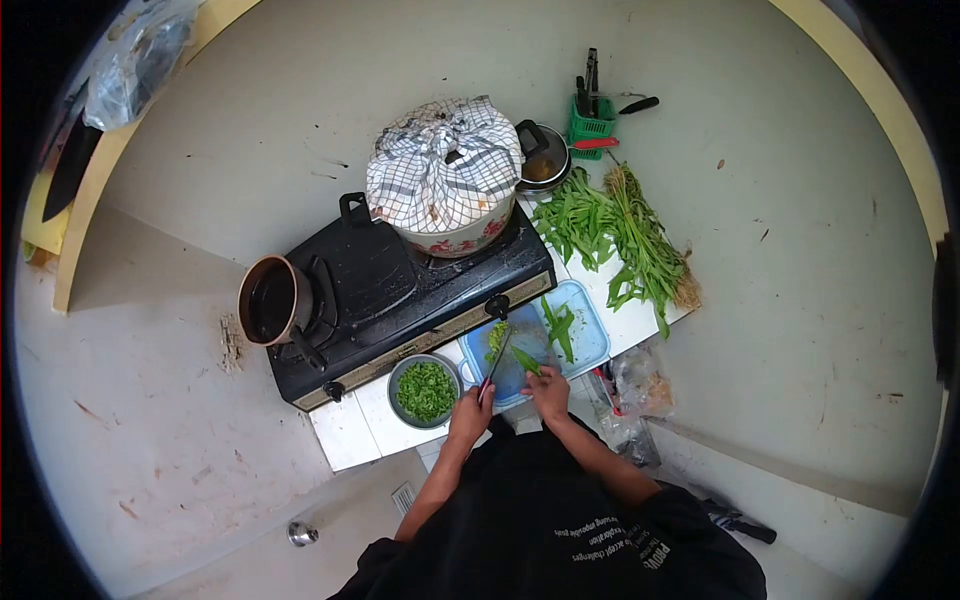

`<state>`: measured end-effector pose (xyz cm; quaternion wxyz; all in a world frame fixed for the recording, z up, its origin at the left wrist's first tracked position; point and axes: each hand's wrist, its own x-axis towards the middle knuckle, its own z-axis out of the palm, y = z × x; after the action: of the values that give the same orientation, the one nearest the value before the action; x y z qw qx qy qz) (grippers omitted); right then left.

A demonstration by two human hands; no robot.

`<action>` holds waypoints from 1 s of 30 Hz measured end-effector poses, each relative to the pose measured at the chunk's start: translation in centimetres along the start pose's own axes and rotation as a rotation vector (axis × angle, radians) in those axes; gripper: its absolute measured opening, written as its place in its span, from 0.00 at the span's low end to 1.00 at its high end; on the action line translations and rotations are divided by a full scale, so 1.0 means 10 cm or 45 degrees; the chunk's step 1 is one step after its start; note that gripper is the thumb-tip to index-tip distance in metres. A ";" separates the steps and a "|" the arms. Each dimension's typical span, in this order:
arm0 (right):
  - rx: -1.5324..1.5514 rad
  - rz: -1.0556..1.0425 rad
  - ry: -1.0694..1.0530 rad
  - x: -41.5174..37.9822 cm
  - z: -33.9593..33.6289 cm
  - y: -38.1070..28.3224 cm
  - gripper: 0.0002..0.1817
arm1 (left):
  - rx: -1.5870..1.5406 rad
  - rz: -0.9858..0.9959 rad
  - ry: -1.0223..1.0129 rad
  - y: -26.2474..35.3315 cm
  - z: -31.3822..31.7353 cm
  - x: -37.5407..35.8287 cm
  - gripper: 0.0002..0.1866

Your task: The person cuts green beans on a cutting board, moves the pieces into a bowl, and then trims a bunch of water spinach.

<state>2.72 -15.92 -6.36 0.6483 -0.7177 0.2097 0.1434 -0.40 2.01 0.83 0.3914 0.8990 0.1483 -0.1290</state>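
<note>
My left hand [467,417] is closed round the handle of a knife [497,363], whose blade points away from me over a blue cutting board [515,385]. Beside the blade lies a small heap of cut greens [494,341]. My right hand [547,392] pinches a green leaf [525,361] on the board, its tip toward the knife. More loose leaves [559,328] rest in the light blue tray [598,335] to the right. Just left of my left hand stands a grey bowl [396,408] filled with chopped greens [425,390].
Behind the board is a black two-burner stove [375,290], with a cloth-covered pot [462,243] and a brown saucepan [253,300]. Bundled leafy stems [640,225] lie right, below a green utensil basket [592,125]. Plastic bags [640,385] sit beside the white tiled counter [345,430].
</note>
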 end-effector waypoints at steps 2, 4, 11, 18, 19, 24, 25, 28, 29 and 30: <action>-0.314 -0.066 0.033 -0.12 -0.02 -0.21 0.24 | -0.019 0.017 -0.031 -0.02 -0.03 0.01 0.26; -0.827 -0.145 0.074 -0.20 -0.06 -0.34 0.27 | -0.013 0.058 -0.047 -0.12 0.00 0.03 0.25; -1.064 -0.389 0.238 -0.10 -0.22 -0.67 0.18 | 0.070 0.144 -0.076 -0.07 -0.03 0.04 0.26; -1.187 -0.665 0.231 1.06 -0.26 -0.78 0.12 | -0.038 -0.006 0.037 0.11 0.13 0.04 0.26; -1.241 -0.658 0.205 1.12 -0.26 -0.77 0.11 | -0.031 -0.028 0.042 0.15 0.17 0.03 0.26; -1.422 -0.826 0.223 1.28 -0.32 -0.66 0.04 | -0.070 -0.140 0.096 0.34 0.26 -0.04 0.27; -1.444 -0.855 0.220 1.30 -0.35 -0.65 0.03 | -0.092 -0.155 0.116 0.36 0.26 -0.05 0.27; -1.112 -0.846 0.230 1.25 -0.44 -0.75 0.07 | -0.072 -0.185 0.134 0.33 0.30 -0.08 0.28; -1.004 -0.824 0.221 1.21 -0.48 -0.81 0.09 | -0.052 -0.193 0.133 0.30 0.31 -0.09 0.29; -0.946 -0.812 0.223 1.25 -0.50 -0.80 0.09 | -0.050 -0.203 0.123 0.29 0.31 -0.09 0.29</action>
<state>17.14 -21.71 -4.82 0.3403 -0.9380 -0.0318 -0.0577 -0.57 -2.32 1.01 0.3898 0.8816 0.2406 -0.1132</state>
